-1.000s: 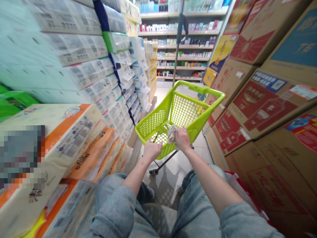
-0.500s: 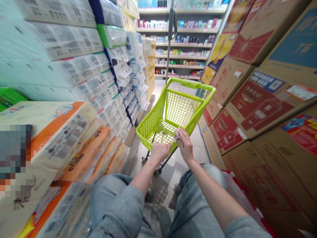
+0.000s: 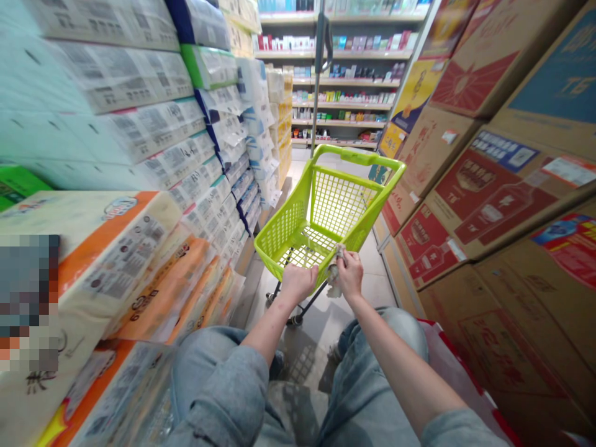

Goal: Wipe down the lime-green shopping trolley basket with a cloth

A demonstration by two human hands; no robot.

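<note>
One person, legs bent; nearest, two rolled denim sleeves (image 3: 228,388), then two knees (image 3: 400,335), spread apart. At the left knee, one big tissue pack (image 3: 121,242) with an orange band, lying on other packs, count unclear. Two bare hands out front, close together. Left hand (image 3: 300,284): fist clenched on one green cart (image 3: 361,230), over its near rim. Right hand (image 3: 351,272): fingers pinching one crumpled greyish cloth (image 3: 333,287) that dangles just beside the rim's right corner; can't tell if it touches there. Cart stands upright in the aisle beyond the knees, one basket with grid holes, one handle bar (image 3: 358,158) at the far end, two wheels (image 3: 294,321) clearly seen. To the right, stacked cartons (image 3: 493,192), at least five. To the left, a wall of white packs (image 3: 153,130), too many to count. Behind the cart, one pole (image 3: 316,105) with one dark hook (image 3: 321,40). Farthest, one shelf rack (image 3: 363,82), six boards by my count, lined with small goods.
</note>
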